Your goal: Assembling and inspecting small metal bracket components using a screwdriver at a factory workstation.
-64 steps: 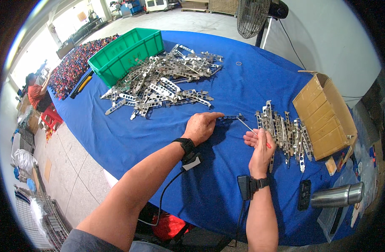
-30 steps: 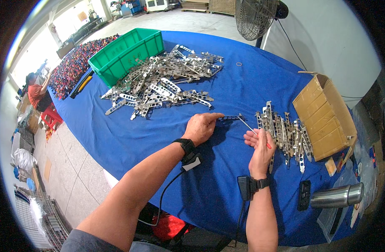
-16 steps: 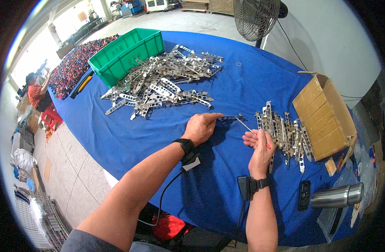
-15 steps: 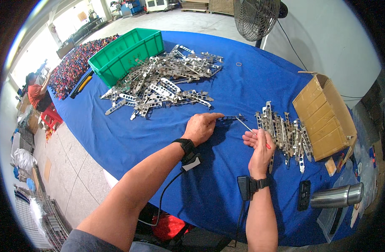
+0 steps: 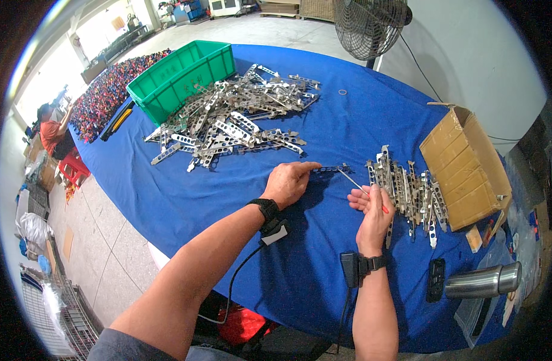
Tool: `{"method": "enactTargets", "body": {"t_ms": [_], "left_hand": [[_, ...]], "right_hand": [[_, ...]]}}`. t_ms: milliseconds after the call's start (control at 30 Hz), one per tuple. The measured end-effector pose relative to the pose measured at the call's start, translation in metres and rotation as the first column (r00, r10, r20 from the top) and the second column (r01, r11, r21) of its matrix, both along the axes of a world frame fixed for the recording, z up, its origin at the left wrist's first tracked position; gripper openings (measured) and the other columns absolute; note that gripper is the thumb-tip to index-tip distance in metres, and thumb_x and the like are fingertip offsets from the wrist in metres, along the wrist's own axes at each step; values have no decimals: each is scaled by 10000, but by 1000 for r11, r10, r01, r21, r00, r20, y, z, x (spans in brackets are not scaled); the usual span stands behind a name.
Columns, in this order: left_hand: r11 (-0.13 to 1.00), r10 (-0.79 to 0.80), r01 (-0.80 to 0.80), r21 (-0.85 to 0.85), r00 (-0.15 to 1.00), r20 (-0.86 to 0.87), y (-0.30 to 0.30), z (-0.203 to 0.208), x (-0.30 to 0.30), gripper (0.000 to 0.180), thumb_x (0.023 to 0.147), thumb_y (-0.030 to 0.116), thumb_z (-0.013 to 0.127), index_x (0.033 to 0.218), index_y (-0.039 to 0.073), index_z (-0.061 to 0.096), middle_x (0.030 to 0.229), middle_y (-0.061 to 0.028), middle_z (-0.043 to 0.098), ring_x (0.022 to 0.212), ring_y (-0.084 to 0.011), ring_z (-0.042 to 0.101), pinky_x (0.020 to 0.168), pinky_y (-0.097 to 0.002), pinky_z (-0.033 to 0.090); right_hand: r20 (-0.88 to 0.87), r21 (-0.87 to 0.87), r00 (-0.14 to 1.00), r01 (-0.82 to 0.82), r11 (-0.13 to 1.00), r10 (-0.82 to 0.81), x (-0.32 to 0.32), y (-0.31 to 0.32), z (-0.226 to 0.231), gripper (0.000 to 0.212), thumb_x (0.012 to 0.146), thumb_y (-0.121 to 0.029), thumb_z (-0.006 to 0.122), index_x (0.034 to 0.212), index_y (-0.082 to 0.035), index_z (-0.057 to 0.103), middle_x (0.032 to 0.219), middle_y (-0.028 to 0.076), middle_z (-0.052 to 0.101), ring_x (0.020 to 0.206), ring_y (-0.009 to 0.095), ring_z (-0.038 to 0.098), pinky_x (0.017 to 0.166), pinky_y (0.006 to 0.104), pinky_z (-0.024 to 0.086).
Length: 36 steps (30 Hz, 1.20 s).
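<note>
- Perforated strips: bare metal, patchily glossy.
- Table cover: matt cloth (surface creased).
- Crate: smooth plastic.
- Carton: matt cardboard.
- Flask: metal, satin sheen.

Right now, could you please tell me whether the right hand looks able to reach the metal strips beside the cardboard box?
Probably yes: the metal strips lie beside the right hand, with nothing visibly between, though it holds a red-handled tool.

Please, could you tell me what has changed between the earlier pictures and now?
The fan has turned more toward the camera. The tip of the red-handled tool in the right hand shifted slightly left. Nothing was taken or let go; the left hand still holds the metal strip. Green bin and cardboard box stayed.
</note>
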<state>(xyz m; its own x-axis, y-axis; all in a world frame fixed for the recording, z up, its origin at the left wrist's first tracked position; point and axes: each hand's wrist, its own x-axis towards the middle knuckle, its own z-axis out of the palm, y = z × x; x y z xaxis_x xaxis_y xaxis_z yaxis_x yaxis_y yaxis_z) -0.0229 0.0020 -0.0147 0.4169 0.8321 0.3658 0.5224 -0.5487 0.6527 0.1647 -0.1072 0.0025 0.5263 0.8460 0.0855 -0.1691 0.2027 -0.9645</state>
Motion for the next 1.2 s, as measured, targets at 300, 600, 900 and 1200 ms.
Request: {"method": "enactTargets", "body": {"t_ms": [300,600,900,1200], "left_hand": [[1000,-12,12,-5,1000,-14,-1,1,1,285,917,98,533,1139,128,709,942,-198,707,865,-363,690,770,-443,543],[999,-4,4,-32,1000,1,-1,2,1,307,893,83,537,1135,149,715,944,-193,708,871,-370,681,774,-463,538],[999,-8,8,-32,1000,-10,-1,1,2,308,890,93,539,1138,152,712,937,-191,709,852,-374,681,764,-466,539],[1000,-3,3,-30,1000,0,-1,2,1,314,885,84,542,1141,149,712,937,-184,711,847,-367,684,757,-454,545]], "right_hand": [[-4,9,1000,29,1000,-29,-1,1,-1,363,1042,-285,470,966,39,614,853,164,700,732,216,700,655,298,552],[17,3,1000,3,1000,-3,0,1,-1,375,1043,-301,473,963,37,613,844,162,701,733,213,704,645,299,553],[17,-28,1000,26,999,-25,2,0,0,352,1043,-273,467,964,37,613,847,161,697,728,211,699,653,299,555],[-3,-20,1000,29,999,-29,2,0,-1,369,1045,-291,463,964,36,613,852,163,698,727,209,697,644,295,549]]}}
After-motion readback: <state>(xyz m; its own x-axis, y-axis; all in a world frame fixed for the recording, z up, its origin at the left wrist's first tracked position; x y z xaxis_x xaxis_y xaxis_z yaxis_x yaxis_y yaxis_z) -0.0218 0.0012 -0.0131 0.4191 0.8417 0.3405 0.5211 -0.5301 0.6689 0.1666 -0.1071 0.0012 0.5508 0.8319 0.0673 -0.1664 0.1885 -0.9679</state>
